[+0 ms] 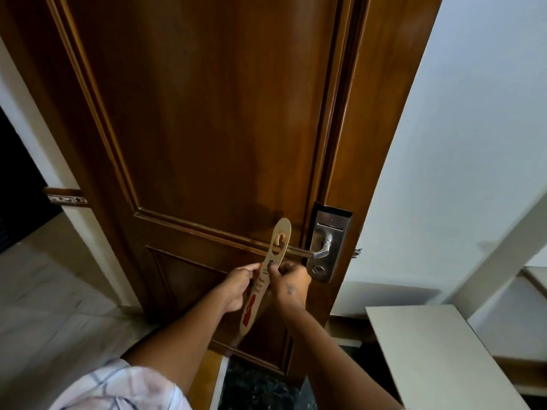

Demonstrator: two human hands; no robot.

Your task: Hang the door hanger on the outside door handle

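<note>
Holding: both hands grip one door hanger at the lower centre of the frame, in front of a brown door
Far left: a dark opening at the left edge, with a patterned strip [67,199] across the pale wall beside it
Floor: pale tiles [44,291] fill the lower left of the frame
Sleeve: a light checked sleeve [118,389] shows at the bottom left, on the left arm
Door: the wooden door [207,113] fills the centre from top to bottom, with raised panel mouldings
Left hand: the left hand [238,287] pinches the left edge of the hanger near its middle, thumb and fingers closed on the card
Door hanger: the door hanger [262,287] is a long tan card with red print low down, tilted so its top leans right; its oval hole is at the upper end, and the free end of the handle lies at that hole; whether the lever passes through cannot be told
Right hand: the right hand [288,284] closes on the right edge of the hanger, just below the handle, with a small dark mark on its back
Handle: the metal lever handle [305,252] runs level, pointing left from its lock plate [328,247] at the door's right edge
Right side: a white wall [458,143] fills the upper right; a white board [438,350] lies at the lower right
</note>
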